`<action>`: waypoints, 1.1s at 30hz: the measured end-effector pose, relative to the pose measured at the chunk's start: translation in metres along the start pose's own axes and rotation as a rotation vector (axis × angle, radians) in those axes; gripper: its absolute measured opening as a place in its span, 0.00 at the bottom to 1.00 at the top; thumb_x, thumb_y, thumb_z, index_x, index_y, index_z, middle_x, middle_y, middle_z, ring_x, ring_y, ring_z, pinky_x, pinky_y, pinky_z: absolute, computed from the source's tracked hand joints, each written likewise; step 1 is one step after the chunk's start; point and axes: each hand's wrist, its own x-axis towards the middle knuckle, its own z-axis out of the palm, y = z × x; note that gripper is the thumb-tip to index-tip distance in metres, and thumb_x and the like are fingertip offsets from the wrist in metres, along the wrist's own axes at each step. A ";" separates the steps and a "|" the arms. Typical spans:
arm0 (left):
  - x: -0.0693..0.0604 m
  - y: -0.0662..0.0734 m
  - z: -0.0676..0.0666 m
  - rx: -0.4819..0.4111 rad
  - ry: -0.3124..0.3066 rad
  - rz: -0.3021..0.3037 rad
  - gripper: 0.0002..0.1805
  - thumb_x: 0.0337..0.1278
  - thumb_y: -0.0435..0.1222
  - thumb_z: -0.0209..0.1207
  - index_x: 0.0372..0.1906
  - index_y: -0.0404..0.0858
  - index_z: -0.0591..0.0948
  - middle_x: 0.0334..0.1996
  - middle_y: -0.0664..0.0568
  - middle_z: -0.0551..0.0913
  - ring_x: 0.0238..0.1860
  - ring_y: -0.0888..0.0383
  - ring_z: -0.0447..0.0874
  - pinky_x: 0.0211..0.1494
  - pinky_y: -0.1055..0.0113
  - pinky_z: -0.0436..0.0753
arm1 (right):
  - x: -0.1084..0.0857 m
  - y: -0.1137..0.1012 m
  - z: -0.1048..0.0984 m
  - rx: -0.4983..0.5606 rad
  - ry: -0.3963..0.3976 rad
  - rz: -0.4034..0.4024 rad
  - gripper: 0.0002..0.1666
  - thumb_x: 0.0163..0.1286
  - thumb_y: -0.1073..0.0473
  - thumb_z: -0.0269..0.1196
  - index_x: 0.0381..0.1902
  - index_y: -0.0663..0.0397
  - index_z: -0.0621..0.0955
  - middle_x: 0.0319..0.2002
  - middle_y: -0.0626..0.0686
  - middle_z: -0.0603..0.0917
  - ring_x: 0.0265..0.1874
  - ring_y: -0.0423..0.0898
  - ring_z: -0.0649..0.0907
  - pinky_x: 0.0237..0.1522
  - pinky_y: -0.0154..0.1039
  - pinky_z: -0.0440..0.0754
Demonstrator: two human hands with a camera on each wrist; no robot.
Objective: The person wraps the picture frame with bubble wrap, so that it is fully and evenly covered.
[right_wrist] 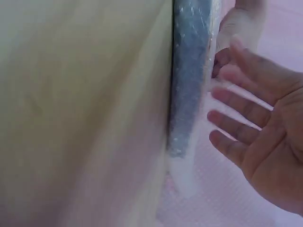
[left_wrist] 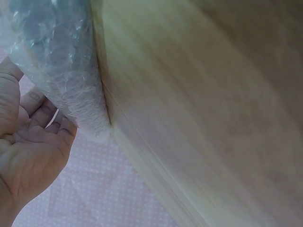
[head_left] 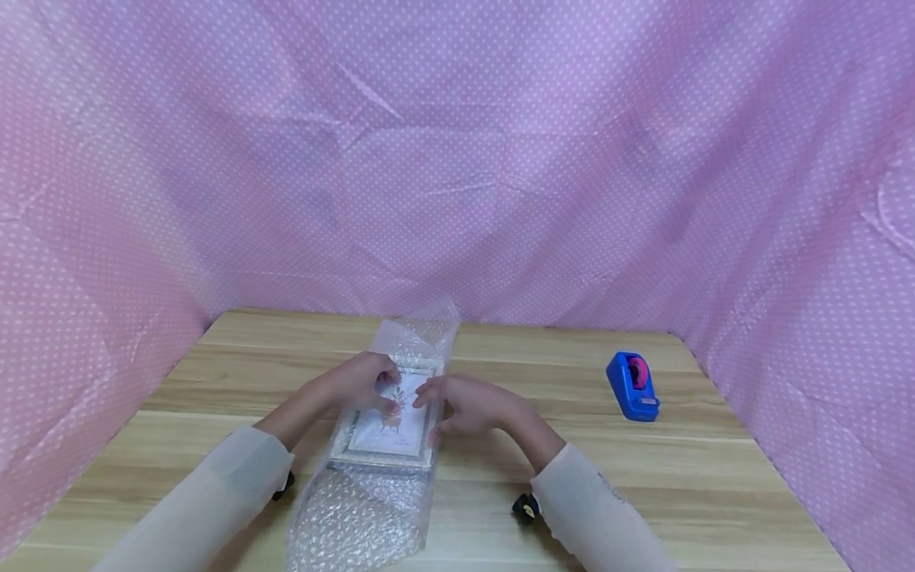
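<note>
A framed picture (head_left: 382,435) lies on a long strip of bubble wrap (head_left: 357,516), left of the table's middle. My left hand (head_left: 364,381) is over its upper left part, fingers bent loosely. At the picture's right edge is my right hand (head_left: 468,403), fingers spread. In the left wrist view, the left hand (left_wrist: 38,142) is beside the bubble wrap (left_wrist: 61,61), with nothing visibly gripped. The right wrist view shows the right hand (right_wrist: 270,123) with parted fingers, a gap away from the wrapped side (right_wrist: 189,71); behind that side, part of the left hand (right_wrist: 241,28) shows.
A blue tape dispenser (head_left: 632,389) with a pink roll stands on the right of the wooden table (head_left: 557,373). Pink dotted cloth (head_left: 457,199) hangs behind the table and at both sides. Small black objects (head_left: 525,508) are at both sleeves.
</note>
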 end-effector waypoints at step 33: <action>0.001 -0.001 0.000 0.007 0.029 0.030 0.22 0.44 0.41 0.79 0.43 0.34 0.85 0.34 0.54 0.82 0.37 0.59 0.77 0.43 0.65 0.80 | -0.038 -0.062 0.069 -1.131 0.292 -0.548 0.16 0.77 0.44 0.50 0.48 0.37 0.83 0.42 0.38 0.80 0.41 0.39 0.76 0.38 0.32 0.73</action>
